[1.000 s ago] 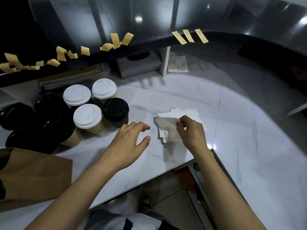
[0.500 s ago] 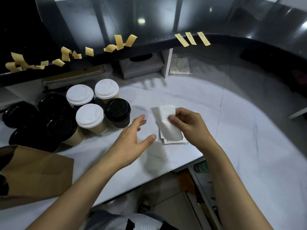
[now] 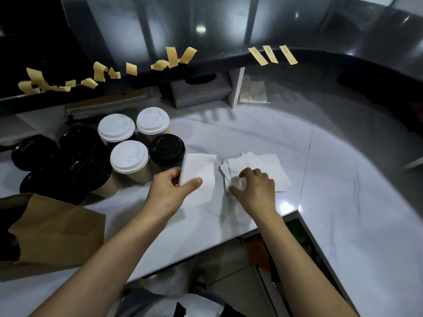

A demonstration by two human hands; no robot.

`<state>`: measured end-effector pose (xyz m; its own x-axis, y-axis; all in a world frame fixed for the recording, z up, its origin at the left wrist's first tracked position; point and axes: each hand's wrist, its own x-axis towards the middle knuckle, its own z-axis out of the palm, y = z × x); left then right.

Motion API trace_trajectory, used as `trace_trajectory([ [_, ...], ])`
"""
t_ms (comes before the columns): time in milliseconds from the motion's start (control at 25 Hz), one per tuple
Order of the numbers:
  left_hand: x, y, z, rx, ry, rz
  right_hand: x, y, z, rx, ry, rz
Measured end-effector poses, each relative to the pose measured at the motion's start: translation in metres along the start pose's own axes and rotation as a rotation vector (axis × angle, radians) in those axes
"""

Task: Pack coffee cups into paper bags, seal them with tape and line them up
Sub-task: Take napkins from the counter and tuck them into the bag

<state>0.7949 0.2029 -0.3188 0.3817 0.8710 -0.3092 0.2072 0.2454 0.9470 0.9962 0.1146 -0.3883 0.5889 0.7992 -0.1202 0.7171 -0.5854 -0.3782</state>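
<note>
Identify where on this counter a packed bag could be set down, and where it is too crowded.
Free: the wide marble sweep right of the napkin stack, and the strip behind it toward the tissue box. Crowded: the left, with the lidded cups and the brown paper bag.

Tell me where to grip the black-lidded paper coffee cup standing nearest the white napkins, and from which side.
Grip the black-lidded paper coffee cup around its side wall just under the lid, coming from its right, napkin side. It stands upright; white-lidded cups crowd its left and back, and a lid grip might pop the lid off.
</note>
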Motion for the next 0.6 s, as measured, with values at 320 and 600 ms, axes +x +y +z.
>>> trace_trajectory([
  [320, 0.001, -0.002, -0.005, -0.033, 0.004, -0.007, 0.009, -0.001, -0.011, 0.003, -0.017, 0.029],
  [600, 0.001, -0.001, -0.003, -0.030, -0.024, -0.009, 0.010, 0.004, -0.023, 0.212, -0.067, 0.090],
])
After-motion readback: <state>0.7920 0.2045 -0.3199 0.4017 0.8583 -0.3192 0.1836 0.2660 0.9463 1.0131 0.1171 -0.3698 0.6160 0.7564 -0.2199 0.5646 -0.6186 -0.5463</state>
